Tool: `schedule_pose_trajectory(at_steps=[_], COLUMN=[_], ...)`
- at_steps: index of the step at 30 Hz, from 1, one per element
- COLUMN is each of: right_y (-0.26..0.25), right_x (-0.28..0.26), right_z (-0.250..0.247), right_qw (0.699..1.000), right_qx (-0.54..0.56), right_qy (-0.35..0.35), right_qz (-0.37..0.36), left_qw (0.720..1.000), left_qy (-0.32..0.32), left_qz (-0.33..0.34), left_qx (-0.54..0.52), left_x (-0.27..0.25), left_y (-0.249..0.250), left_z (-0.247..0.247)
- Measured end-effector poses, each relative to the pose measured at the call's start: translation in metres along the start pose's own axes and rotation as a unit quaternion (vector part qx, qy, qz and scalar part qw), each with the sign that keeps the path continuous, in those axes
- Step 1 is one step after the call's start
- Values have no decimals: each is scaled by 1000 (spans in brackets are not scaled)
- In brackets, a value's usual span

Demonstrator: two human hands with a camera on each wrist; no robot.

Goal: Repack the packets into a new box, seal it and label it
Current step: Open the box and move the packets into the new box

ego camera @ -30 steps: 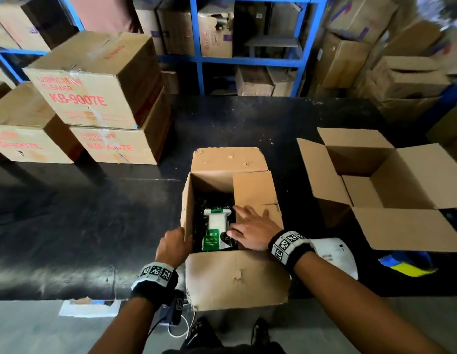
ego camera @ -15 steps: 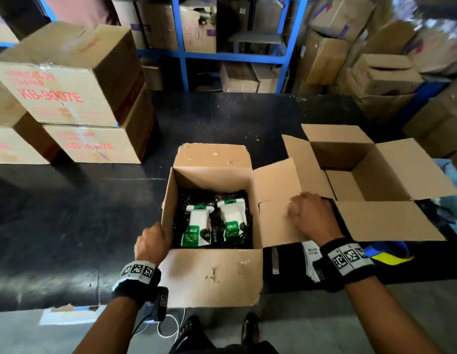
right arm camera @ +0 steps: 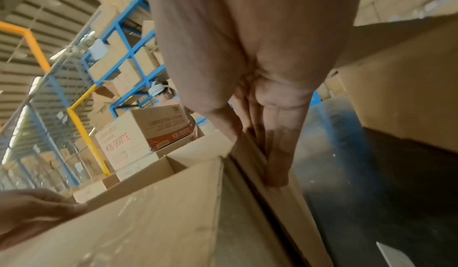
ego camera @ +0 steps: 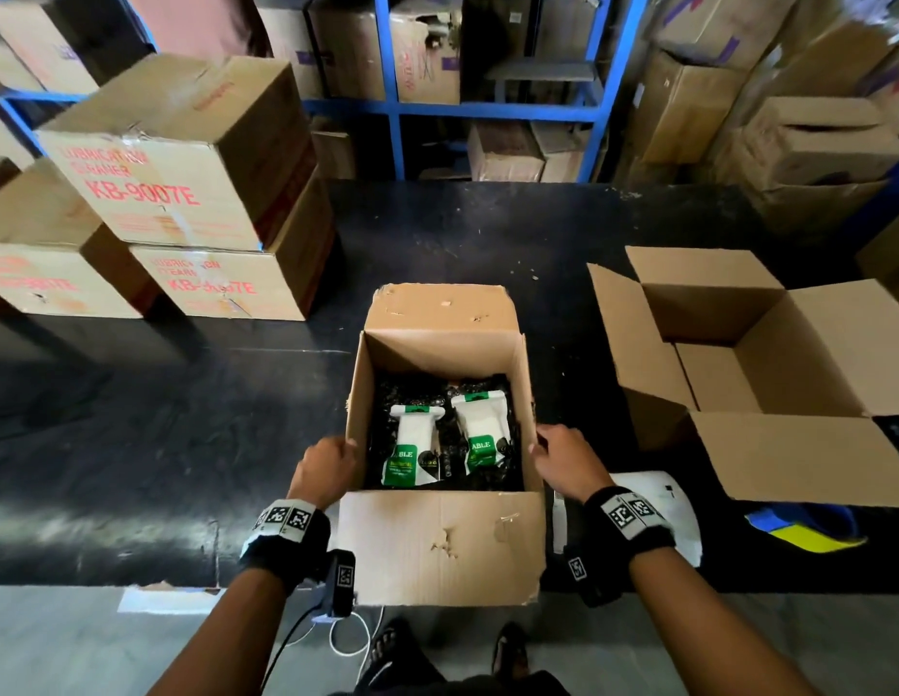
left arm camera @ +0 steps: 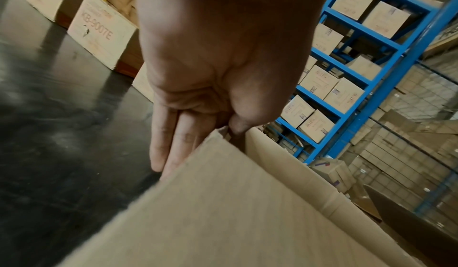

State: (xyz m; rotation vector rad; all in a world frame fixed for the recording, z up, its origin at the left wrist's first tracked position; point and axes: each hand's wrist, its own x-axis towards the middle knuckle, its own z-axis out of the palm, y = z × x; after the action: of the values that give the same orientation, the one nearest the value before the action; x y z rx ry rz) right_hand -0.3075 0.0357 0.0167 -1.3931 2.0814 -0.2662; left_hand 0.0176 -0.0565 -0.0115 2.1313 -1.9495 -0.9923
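An open, worn cardboard box point(ego camera: 437, 545) stands on the black table point(ego camera: 186, 444) in front of me. Inside it, two white-and-green packets point(ego camera: 409, 449) point(ego camera: 480, 429) lie side by side on dark packing. My left hand point(ego camera: 326, 469) grips the box's left wall, with straight fingers point(left arm camera: 168, 144) down the outside and the thumb over the rim. My right hand point(ego camera: 563, 454) grips the right wall the same way, its fingers point(right arm camera: 277, 153) pressing the folded-down flap against the side. An empty new box point(ego camera: 713, 308) stands open to the right.
Sealed cartons point(ego camera: 161, 168) marked KB-9007E are stacked at the left rear of the table. Blue shelving point(ego camera: 392, 92) full of boxes runs behind. A white sheet point(ego camera: 678, 504) and a blue-yellow item point(ego camera: 809, 535) lie near the front right edge.
My right hand swung the right flap outward and down, then returned to the box's right wall. Both packets are now uncovered. The left hand stayed on the left wall.
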Motion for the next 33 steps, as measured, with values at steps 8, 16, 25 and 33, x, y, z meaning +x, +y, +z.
schedule_pose_trajectory(at_steps=[8,16,25,33], right_y=[13,-60,-109,-92], right_x=[10,63,141,179], right_z=[-14,-60,-25,25], right_qw=[999,992,998,974], right_qx=[-3,24,5,-96], right_qy=[-18,60,-59,-183], right_qz=[-31,-105,-2,93], left_qw=[999,991,986,954], left_qy=[-15,95,-94,-237], left_qz=[-39,83,51,23], left_qx=[28,38,126,180], left_x=[-12,12,114,153], left_y=[12,130,180,142], left_z=[-10,-66,-20,39])
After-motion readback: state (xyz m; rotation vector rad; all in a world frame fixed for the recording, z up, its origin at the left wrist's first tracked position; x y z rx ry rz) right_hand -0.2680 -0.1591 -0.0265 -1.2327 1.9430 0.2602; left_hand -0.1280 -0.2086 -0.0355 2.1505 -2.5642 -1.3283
